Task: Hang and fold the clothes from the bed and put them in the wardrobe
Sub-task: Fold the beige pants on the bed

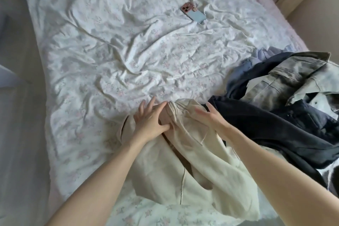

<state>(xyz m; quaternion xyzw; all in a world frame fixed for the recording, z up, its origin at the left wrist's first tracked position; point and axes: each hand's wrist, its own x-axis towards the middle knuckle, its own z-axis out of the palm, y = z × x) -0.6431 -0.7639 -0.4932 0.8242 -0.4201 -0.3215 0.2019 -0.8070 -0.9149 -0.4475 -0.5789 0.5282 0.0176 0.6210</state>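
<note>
Both hands rest on cream trousers

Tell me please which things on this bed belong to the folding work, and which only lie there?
Part of the job:
- cream trousers, under the left hand and right hand
- dark navy garment
- washed grey denim jacket
- pale blue clothes behind the pile

Just lying about:
- phone in a pink case
- floral bedsheet
</note>
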